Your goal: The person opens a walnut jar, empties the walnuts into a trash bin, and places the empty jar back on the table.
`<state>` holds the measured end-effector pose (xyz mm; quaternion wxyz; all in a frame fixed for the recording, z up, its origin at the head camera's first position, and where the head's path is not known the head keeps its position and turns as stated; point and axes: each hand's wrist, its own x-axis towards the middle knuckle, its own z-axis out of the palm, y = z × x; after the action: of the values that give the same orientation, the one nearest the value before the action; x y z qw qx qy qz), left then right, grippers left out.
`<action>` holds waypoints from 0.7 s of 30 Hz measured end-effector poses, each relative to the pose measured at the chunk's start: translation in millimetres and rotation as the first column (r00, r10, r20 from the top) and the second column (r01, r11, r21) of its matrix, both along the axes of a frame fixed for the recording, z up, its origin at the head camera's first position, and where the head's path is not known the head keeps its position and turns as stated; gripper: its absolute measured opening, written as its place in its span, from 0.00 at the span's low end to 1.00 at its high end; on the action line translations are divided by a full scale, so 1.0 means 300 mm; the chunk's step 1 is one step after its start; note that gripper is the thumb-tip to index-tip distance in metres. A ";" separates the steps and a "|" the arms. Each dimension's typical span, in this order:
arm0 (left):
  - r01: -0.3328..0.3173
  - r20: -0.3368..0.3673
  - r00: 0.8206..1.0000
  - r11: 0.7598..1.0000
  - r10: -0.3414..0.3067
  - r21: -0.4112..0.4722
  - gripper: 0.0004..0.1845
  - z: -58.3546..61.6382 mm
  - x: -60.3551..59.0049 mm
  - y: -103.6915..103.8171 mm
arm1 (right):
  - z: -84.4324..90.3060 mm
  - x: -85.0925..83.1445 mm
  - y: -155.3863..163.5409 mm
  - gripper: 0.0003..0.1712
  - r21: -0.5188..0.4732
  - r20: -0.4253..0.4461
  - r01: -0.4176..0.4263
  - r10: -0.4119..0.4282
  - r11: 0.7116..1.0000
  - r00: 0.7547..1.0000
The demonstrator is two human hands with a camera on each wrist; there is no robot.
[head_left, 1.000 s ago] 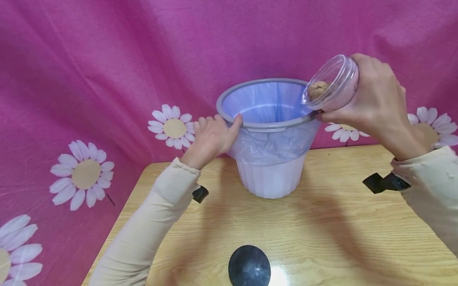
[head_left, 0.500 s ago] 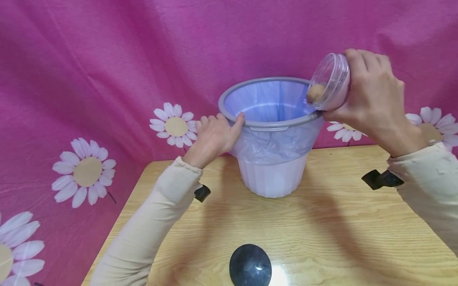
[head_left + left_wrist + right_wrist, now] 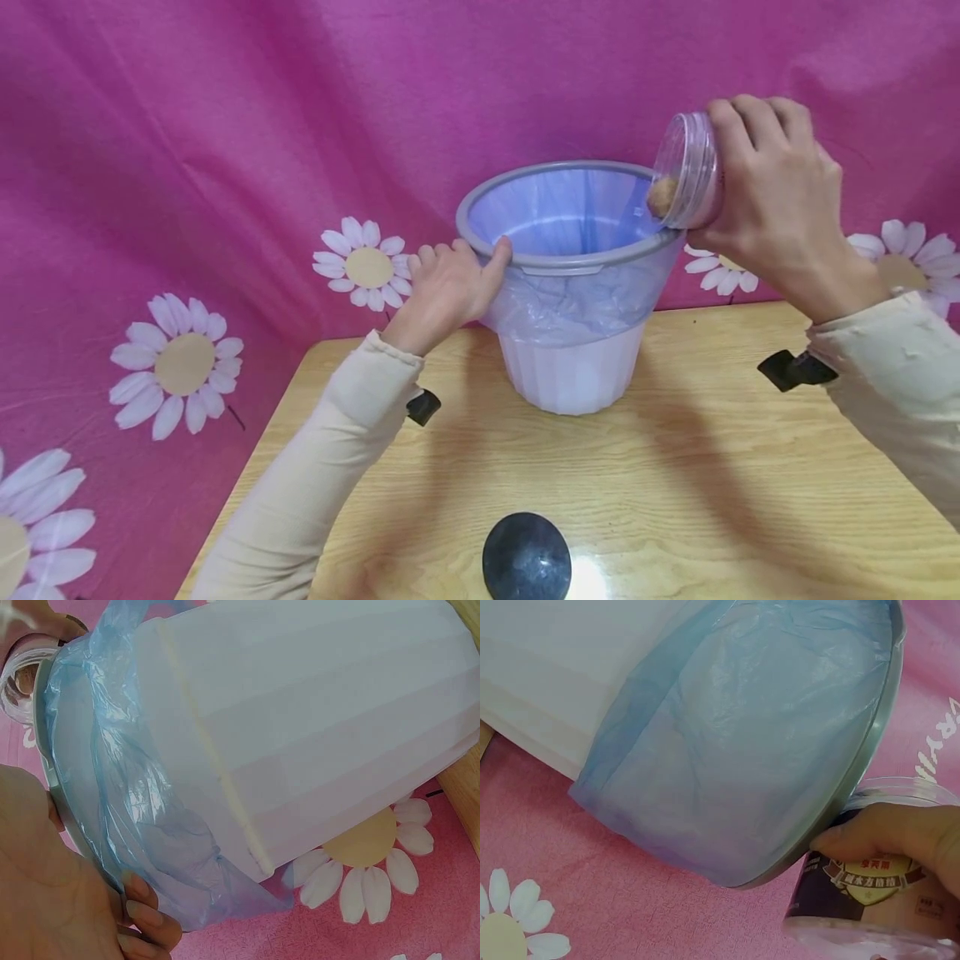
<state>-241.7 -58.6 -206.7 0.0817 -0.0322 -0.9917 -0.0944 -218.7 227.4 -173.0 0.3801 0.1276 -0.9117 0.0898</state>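
Observation:
A white trash can (image 3: 573,375) stands on the table, with a grey rim ring over a thin bluish trash bag (image 3: 577,308) folded down outside. My left hand (image 3: 450,287) grips the rim at its left, thumb on top; its fingers (image 3: 146,915) curl against the bag in the left wrist view. My right hand (image 3: 780,187) holds a clear plastic jar (image 3: 693,175) sideways at the right rim, its mouth tipped down toward the can. Inside that mouth sits a round brown walnut (image 3: 663,197). A dark printed label (image 3: 870,877) shows on the jar in the right wrist view.
A black round domed disc (image 3: 527,557) lies on the wooden table (image 3: 450,500) near the front. Behind the can hangs a pink cloth (image 3: 420,100) with white flowers. Black devices (image 3: 795,371) sit at both wrists.
My right hand has shifted a little left with the jar, whose mouth now tips further down over the rim. The walnut stays in the jar's mouth. My left hand keeps its place.

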 end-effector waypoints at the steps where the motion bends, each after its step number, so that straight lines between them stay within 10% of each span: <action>1: 0.000 -0.003 1.000 1.000 0.000 0.000 0.41 0.000 0.000 -0.001 | 0.000 -0.002 0.000 0.62 0.009 -0.014 -0.002 0.002 1.000 1.000; 21: 0.007 -0.007 1.000 1.000 -0.007 -0.012 0.41 -0.006 -0.004 0.009 | -0.032 -0.021 0.020 0.50 0.044 -0.189 -0.021 0.029 0.999 0.982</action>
<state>-242.8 -56.0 -208.4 0.0847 -0.0366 -0.9918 -0.0889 -225.0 233.5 -182.5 0.4611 0.1548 -0.8715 0.0627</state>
